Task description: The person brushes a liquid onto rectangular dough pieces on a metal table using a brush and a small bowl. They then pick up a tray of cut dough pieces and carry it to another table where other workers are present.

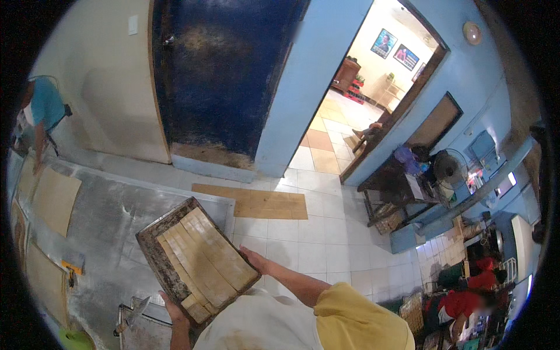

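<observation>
Both of my hands carry a dark, worn baking tray (146,232) in front of my body, above the edge of the metal worktable (113,205). My left hand (175,313) grips the tray's near left side, and my right hand (257,261) holds its right side. Strips of what looks like pale dough (210,258) lie side by side in the tray, with a shorter piece (196,308) at the near end. A bare band of the tray shows along its far and left sides. Beside my left hand, another metal tray (146,328) rests on the worktable with a knife (135,313) across its corner.
Flat pale sheets (57,199) lie on the worktable near a yellow-handled tool (72,267). A co-worker (43,103) bends over the far left end. Cardboard (269,204) lies on the tiled floor before an open doorway (332,131). People in red (459,302) are at the right.
</observation>
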The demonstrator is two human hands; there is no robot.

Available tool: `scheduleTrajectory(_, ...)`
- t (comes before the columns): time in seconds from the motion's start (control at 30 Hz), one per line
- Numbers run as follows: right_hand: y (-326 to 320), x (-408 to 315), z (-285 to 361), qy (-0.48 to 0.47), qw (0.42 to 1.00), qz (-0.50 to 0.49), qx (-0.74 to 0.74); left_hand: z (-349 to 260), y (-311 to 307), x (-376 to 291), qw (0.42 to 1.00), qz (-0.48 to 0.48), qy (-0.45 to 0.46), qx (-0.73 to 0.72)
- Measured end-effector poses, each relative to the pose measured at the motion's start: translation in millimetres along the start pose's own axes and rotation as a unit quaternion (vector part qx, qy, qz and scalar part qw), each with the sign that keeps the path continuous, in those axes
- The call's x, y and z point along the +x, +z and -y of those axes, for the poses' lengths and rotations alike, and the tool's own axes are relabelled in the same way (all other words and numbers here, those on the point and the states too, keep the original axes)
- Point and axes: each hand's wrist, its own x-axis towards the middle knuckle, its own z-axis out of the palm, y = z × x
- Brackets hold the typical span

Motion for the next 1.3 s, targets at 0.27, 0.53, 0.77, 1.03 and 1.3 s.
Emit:
scheduleTrajectory(0.27, -23.4, -26.8, -50.4, -0.302, 0.888, -0.18, -0.298, -14.9, 9.0, 20.4, 0.99, 0.104, 0.075, 0.059)
scheduleTrajectory(0.53, 33.3, -158.0, -80.4, -0.397, 0.864, -0.309, -0.031, -51.1, 127.2, 18.7, 0.949, 0.153, 0.013, 0.276)
scheduleTrajectory(0.77, 140.8, -205.4, -90.5, -0.531, 0.774, -0.345, 0.002, -115.5, 185.9, -8.7, 0.916, 0.266, -0.073, 0.292)
scheduleTrajectory(1.03, 267.3, -264.5, -191.6, -0.511, 0.616, -0.591, -0.1, -154.9, 193.0, -41.1, 0.818, 0.431, -0.233, 0.301)
scheduleTrajectory(1.3, 456.1, -208.6, -177.2, -0.434, 0.496, -0.749, 0.057, -226.2, 259.4, -5.7, 0.684, 0.525, -0.367, 0.349)
